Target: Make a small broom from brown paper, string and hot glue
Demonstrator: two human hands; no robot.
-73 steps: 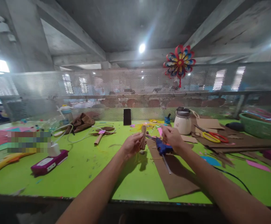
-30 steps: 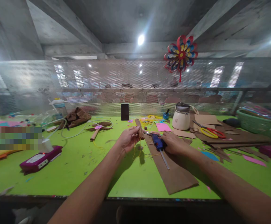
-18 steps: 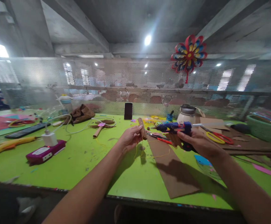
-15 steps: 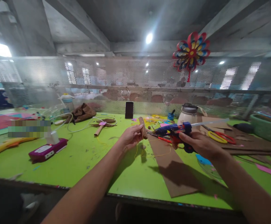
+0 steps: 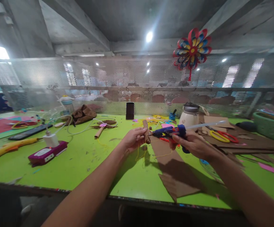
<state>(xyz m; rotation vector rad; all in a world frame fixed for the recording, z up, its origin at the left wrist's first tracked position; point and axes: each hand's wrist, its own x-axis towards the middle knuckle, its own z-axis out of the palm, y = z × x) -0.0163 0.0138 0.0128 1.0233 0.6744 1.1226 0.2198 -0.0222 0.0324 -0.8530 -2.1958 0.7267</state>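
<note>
1. One brown cardboard piece (image 5: 146, 126) is pinched by fingertips of the left hand (image 5: 133, 139), just below the view's centre.
2. A blue glue gun (image 5: 168, 131) is gripped by the curled fingers of the right hand (image 5: 197, 145) at three o'clock from it, nozzle (image 5: 153, 134) touching or nearly so.
3. A cardboard sheet (image 5: 186, 185) is laid at five o'clock.

The hands (image 5: 135, 139) hold a cardboard piece (image 5: 146, 131), left, and a glue gun (image 5: 168, 131), right.
</note>
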